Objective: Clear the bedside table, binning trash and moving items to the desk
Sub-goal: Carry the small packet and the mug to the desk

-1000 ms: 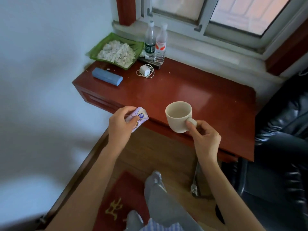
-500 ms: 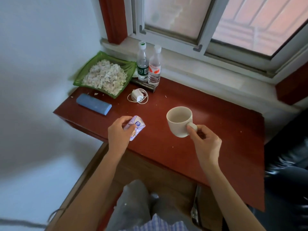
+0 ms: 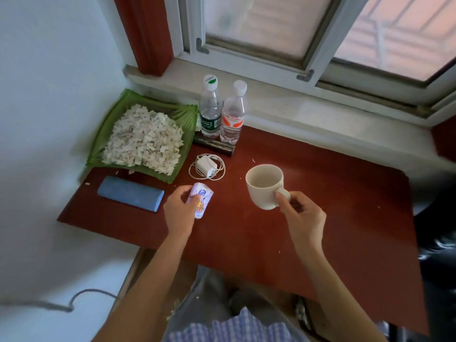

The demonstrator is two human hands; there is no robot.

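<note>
**Packet and mug arrive over the counter**

Both hands have travelled forward from the near edge. Lower centre of the frame, the left hand (image 3: 179,213) pinches a small printed packet (image 3: 201,202) low over the red counter (image 3: 345,218); it looks light, soft and crushable. Right of centre, the right hand (image 3: 302,218) has its fingers (image 3: 280,197) closed on the cream mug (image 3: 265,185) handle: rigid, breakable, best kept by that handle. Further up-frame lie a blue case (image 3: 130,193), coiled charger (image 3: 206,166), green tray (image 3: 182,114) and two bottles (image 3: 220,112).
</note>
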